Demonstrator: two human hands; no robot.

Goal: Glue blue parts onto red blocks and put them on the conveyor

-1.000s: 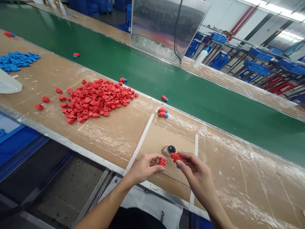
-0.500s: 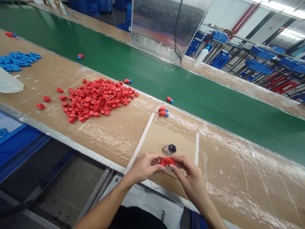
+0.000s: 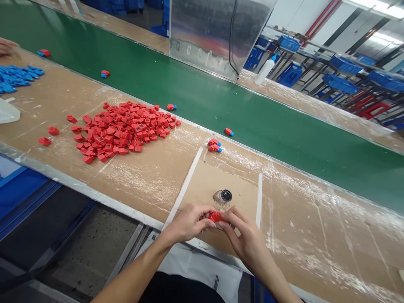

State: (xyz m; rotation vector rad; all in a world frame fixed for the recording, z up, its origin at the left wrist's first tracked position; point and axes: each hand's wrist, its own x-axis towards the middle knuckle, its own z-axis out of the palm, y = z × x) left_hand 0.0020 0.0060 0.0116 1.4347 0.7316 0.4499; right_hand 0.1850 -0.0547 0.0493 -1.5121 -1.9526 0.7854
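My left hand (image 3: 197,219) and my right hand (image 3: 239,227) meet over the bench edge, pinching a small red plastic part (image 3: 216,216) between their fingertips. Fingers cover much of it, so whether it is one piece or two pressed together I cannot tell. Just beyond my fingers, a small jar with a black top (image 3: 226,195) stands on a cardboard sheet (image 3: 233,177) between white tape strips. Past that lie red parts with blue ends (image 3: 214,145). A large heap of red parts (image 3: 126,128) is spread to the left.
A green conveyor belt (image 3: 284,139) runs behind the bench, carrying several red-and-blue pieces (image 3: 229,131). Blue parts (image 3: 19,78) are piled at the far left, near another person's hand (image 3: 6,46). A white bottle (image 3: 265,70) stands across the belt beside a metal panel (image 3: 217,38).
Two red pieces visible at my fingertips now appear as one closer mass, with my right hand shifted left. On the belt, red-and-blue pieces moved slightly right. Another person's hand has appeared far left.
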